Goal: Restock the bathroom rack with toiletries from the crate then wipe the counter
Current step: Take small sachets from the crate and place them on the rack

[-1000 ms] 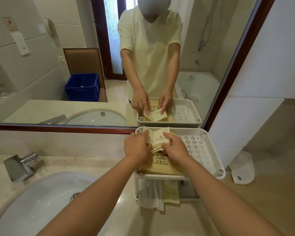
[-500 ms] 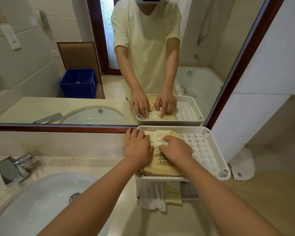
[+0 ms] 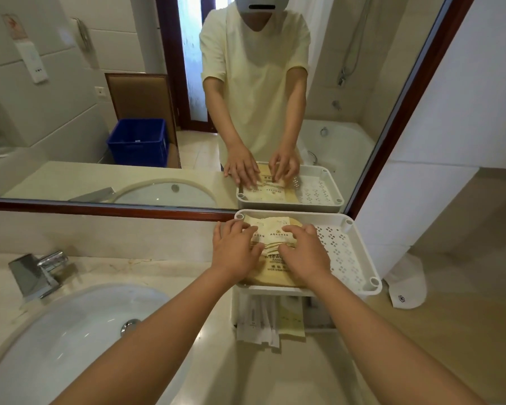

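Restocking step in hand, it seems: counter (image 3: 450,331) bears the white rack (image 3: 341,252) against the mirror, with cream packets (image 3: 275,229) stacked in the left half of its top tray. Left hand (image 3: 235,249) flat, fingers spread, presses the stack; right hand (image 3: 303,255) loosely arched, fingertips resting there, gripping nothing. Next probably calls for lifting off without disturbing them.

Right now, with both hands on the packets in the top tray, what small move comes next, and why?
Probably lift the left hand and right hand away: the packets already lie flat inside the top tray, so little seems left to straighten.
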`<state>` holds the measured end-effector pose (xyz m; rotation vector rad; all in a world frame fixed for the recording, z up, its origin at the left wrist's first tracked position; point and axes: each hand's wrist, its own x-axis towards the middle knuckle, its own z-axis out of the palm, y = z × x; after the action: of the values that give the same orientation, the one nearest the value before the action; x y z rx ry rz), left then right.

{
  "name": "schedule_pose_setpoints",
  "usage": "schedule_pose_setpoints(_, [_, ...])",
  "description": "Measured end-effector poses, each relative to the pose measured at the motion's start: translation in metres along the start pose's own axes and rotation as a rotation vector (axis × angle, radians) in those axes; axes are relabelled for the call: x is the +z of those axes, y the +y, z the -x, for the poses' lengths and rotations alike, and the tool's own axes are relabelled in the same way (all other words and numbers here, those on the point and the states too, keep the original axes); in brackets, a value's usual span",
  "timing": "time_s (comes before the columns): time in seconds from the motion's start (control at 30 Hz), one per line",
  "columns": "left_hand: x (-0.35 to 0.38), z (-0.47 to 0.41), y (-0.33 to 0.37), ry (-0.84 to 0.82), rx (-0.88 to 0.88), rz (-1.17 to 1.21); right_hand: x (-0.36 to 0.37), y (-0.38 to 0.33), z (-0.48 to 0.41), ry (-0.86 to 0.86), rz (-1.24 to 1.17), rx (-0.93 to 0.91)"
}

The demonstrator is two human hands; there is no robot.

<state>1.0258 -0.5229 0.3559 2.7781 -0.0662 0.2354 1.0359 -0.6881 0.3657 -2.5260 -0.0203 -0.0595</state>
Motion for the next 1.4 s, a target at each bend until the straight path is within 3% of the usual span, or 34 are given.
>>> schedule_pose_setpoints(0.33, [-0.025,0.099,0.008,0.173,-0.336,0.531,-0.007,-0.037,0.079,-0.083,-0.269,-0.234])
schedule_pose_setpoints(0.57, [-0.042,0.2,0.005,0.292,-0.523,0.565,0.004,-0.055,0.151,-0.198,-0.371,-0.407])
schedule_pose_setpoints(0.9, [-0.063,0.369,-0.025,0.495,-0.869,0.633,0.06,-0.088,0.264,-0.656,-0.371,-0.609])
schedule_pose_setpoints(1.4, [-0.114,0.647,-0.107,0.732,-1.244,0.6,0.171,-0.214,0.495,-0.992,-0.247,-0.889])
